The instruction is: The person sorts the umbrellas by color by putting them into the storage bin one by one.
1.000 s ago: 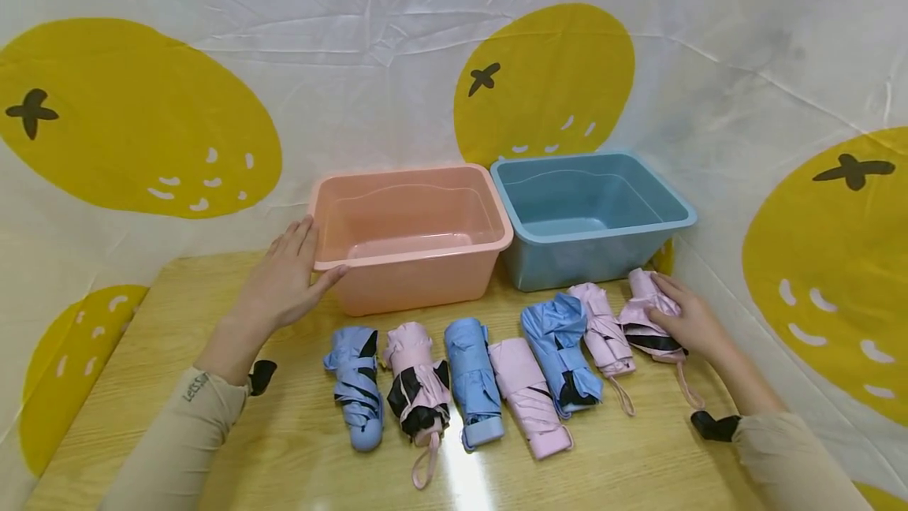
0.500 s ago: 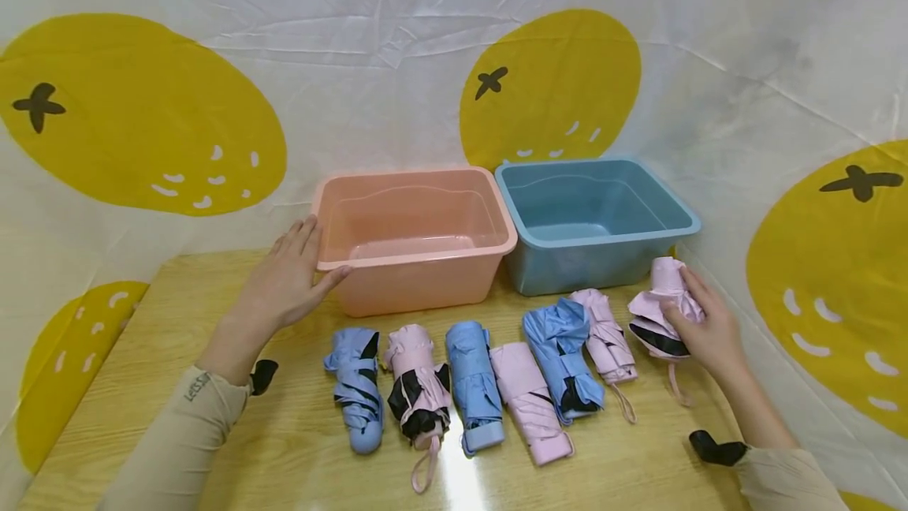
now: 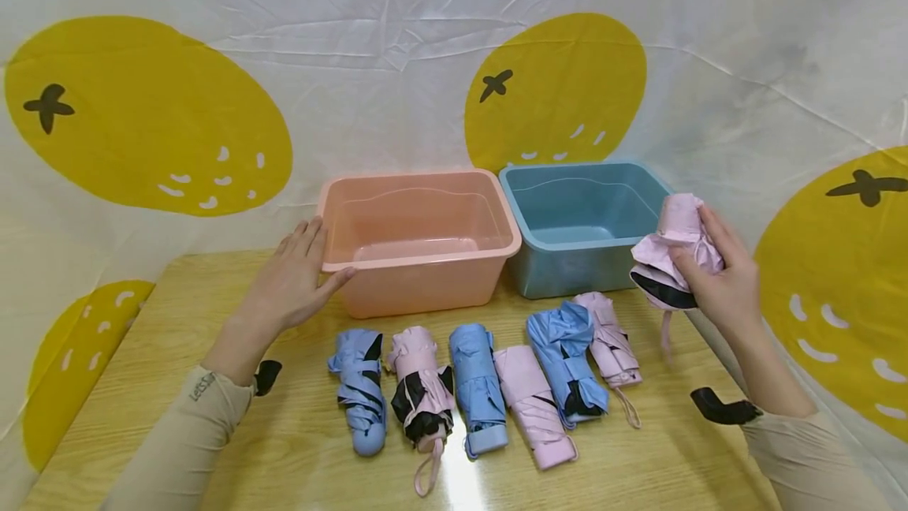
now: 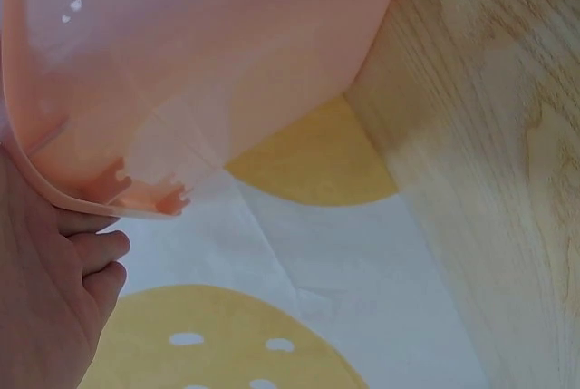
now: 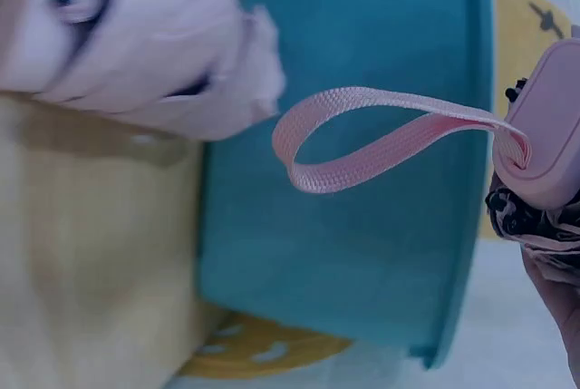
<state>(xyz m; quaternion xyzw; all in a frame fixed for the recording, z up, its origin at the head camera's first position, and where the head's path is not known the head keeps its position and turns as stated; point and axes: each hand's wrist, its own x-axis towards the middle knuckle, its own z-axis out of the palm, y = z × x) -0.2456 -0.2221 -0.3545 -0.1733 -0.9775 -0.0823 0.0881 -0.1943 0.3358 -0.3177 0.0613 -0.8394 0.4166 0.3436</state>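
My right hand (image 3: 731,282) grips a folded pink umbrella (image 3: 677,247) in the air, beside the front right corner of the blue bin (image 3: 589,270). Its pink wrist strap (image 5: 362,97) hangs loose below the handle end in the right wrist view. On the left rim of the pink bin (image 3: 426,286) rests my left hand (image 3: 287,282), fingers straight along the rim and thumb across the front corner. The left wrist view shows those fingers against the outside of the pink bin wall (image 4: 272,35).
A row of folded umbrellas lies before the bins: blue ones (image 3: 360,393) (image 3: 478,389) (image 3: 566,361) and pink ones (image 3: 422,385) (image 3: 535,408) (image 3: 610,337). The bins stand side by side on the wooden table (image 3: 284,448), against a white cloth (image 3: 383,101) with yellow fruit prints.
The right hand has lifted the rightmost pink umbrella off the table and raised it to the height of the blue bin's rim. The left hand stays on the pink bin.
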